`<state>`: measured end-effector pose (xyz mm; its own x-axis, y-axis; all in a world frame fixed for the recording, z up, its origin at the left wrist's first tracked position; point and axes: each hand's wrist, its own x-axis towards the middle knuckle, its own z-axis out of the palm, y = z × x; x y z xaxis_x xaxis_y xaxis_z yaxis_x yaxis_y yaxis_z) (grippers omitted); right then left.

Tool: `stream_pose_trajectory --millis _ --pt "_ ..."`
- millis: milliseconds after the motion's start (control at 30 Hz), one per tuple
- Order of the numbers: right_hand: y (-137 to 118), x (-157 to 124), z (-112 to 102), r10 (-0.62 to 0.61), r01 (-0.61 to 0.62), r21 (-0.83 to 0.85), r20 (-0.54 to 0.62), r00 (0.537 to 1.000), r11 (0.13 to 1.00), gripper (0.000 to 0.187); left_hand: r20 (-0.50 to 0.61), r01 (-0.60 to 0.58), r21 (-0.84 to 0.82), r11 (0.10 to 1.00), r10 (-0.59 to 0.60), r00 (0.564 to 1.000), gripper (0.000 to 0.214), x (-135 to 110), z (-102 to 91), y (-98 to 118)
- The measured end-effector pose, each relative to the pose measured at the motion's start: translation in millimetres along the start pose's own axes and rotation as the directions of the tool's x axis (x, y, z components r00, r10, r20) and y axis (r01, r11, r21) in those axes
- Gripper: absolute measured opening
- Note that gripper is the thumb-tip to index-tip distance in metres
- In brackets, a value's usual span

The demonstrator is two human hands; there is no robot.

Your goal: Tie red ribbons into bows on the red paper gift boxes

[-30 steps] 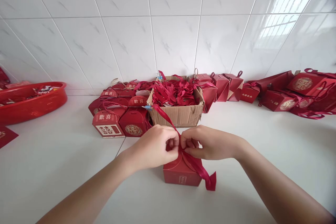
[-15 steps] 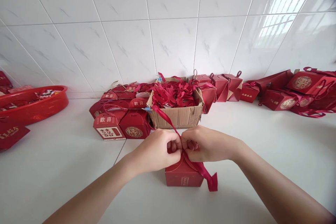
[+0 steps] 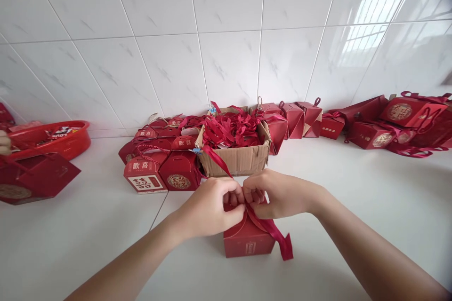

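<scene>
A small red gift box [image 3: 249,240] stands upright on the white counter in front of me. Over its top, my left hand [image 3: 217,204] and my right hand [image 3: 270,195] almost meet, both with fingers pinched on a red ribbon [image 3: 278,237]. One tail of the ribbon hangs down the box's right side; the other runs up behind my left hand towards the carton. My fingers hide the spot where the ribbon crosses the top of the box.
Behind stands a cardboard carton [image 3: 235,160] heaped with red ribbons. Several red boxes [image 3: 180,174] are grouped left of it, others [image 3: 294,120] right along the tiled wall. At far left are a red basin [image 3: 76,138], a red box [image 3: 42,178] and part of another person's hand [image 3: 4,143].
At far left, the red box has come further into view, and another person's fingers have appeared by the basin. My hands stay at the ribbon, with only slight finger movement.
</scene>
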<state>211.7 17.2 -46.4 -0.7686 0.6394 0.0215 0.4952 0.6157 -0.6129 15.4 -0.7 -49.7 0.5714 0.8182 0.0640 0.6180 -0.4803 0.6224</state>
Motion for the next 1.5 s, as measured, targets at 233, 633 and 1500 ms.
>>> stream_pose_trajectory --millis 233,633,1500 --pt "-2.4 1.8 0.8 0.003 -0.003 0.013 -0.023 1.000 1.000 0.006 -0.080 -0.035 0.162 0.986 0.048 0.996 0.008 1.3 6.1 3.2" --pt "1.4 -3.5 -4.3 -0.009 0.009 0.015 0.011 1.000 1.000 0.007 -0.060 0.002 0.104 0.995 0.004 0.998 0.007 -1.5 4.0 1.3" --pt "-3.3 -2.4 -4.2 0.041 -0.040 -0.025 0.023 0.999 0.999 0.004 0.070 0.084 -0.024 0.996 -0.082 0.994 0.007 1.0 -0.2 -2.2"
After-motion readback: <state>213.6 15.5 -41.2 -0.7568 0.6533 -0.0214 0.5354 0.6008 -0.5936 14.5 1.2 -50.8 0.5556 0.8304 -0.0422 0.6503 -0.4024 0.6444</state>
